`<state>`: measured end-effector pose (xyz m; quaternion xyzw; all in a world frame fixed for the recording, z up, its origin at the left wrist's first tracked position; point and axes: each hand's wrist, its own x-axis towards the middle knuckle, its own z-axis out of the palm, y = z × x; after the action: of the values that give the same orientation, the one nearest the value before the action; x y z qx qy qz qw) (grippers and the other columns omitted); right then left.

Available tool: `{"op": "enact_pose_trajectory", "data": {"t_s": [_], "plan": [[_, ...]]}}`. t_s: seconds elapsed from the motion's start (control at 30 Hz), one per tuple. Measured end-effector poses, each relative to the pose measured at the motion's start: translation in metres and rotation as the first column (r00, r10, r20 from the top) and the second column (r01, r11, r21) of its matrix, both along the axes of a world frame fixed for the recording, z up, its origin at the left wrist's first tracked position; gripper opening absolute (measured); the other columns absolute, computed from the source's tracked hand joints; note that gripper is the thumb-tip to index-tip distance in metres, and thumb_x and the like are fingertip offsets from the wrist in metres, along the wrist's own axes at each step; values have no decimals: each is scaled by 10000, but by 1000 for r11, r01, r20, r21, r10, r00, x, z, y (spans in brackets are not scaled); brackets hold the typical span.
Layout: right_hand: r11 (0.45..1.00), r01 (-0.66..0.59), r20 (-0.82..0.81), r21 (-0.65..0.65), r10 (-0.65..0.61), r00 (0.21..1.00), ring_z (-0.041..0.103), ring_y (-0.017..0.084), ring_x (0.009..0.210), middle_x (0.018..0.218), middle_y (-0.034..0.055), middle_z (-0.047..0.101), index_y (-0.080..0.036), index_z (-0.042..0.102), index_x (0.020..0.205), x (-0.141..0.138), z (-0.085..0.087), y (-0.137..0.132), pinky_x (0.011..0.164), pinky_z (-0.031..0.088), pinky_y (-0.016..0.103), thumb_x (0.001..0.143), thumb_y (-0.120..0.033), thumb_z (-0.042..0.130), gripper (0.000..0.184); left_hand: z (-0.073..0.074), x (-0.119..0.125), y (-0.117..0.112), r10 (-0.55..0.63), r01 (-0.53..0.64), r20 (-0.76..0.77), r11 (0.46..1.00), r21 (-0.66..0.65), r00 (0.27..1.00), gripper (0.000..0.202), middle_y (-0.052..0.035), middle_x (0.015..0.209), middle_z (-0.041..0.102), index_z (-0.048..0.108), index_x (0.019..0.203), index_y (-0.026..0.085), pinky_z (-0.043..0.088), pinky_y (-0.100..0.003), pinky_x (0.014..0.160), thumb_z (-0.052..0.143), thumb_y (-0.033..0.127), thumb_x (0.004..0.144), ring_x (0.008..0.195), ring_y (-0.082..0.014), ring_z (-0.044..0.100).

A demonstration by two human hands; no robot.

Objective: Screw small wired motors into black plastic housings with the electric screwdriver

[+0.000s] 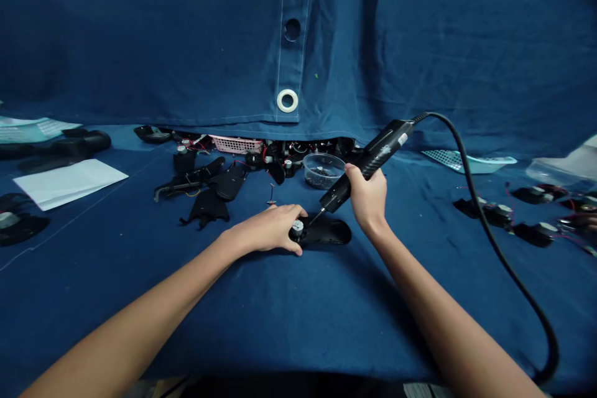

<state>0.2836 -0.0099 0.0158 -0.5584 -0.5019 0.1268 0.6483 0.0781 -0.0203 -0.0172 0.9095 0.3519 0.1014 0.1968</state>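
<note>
A flat black plastic part (326,232) lies on the blue cloth in the middle, with a small silver motor (297,227) at its left end. My left hand (269,228) is closed on that left end and holds the part down. My right hand (368,198) grips a black electric screwdriver (373,158), tilted down to the left. Its bit tip touches the part just right of the motor. The tool's black cable (494,242) loops off to the right and down.
A clear cup of small dark screws (323,170) stands just behind the part. Loose black parts (209,189) and a pink basket (236,145) lie at the back left, white paper (69,181) far left, more motor assemblies (513,217) at the right. A blue curtain (289,37) hangs behind.
</note>
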Motion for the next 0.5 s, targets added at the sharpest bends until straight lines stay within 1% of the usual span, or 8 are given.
{"op": "enact_pose_trajectory", "data": {"t_s": [0.13, 0.27, 0.5], "plan": [[999, 5, 79, 46, -8, 997, 502, 163, 660, 688, -10, 547, -193, 515, 737, -1, 0, -3, 620, 405, 315, 737, -390, 625, 226, -2, 0, 1, 3, -3, -7, 1000, 6, 1000, 676, -63, 1261, 571, 464, 1238, 214, 331, -395, 1000, 744, 488, 687, 1147, -267, 535], [998, -17, 137, 55, 9, 991, 524, 171, 668, 702, -5, 571, -200, 521, 764, -6, 0, -6, 614, 422, 318, 734, -393, 634, 226, -4, 0, 2, 0, 0, 6, 1000, 11, 1000, 687, -66, 1274, 560, 468, 1235, 211, 339, -386, 996, 745, 504, 679, 1159, -266, 526], [996, -53, 226, 71, 36, 973, 503, 145, 615, 664, -30, 550, -209, 489, 762, -12, 1, -8, 590, 415, 307, 732, -372, 630, 217, 3, 2, -2, 7, -7, -5, 1000, -17, 1000, 628, -77, 1272, 565, 478, 1227, 204, 332, -390, 999, 731, 466, 715, 1152, -269, 534]]}}
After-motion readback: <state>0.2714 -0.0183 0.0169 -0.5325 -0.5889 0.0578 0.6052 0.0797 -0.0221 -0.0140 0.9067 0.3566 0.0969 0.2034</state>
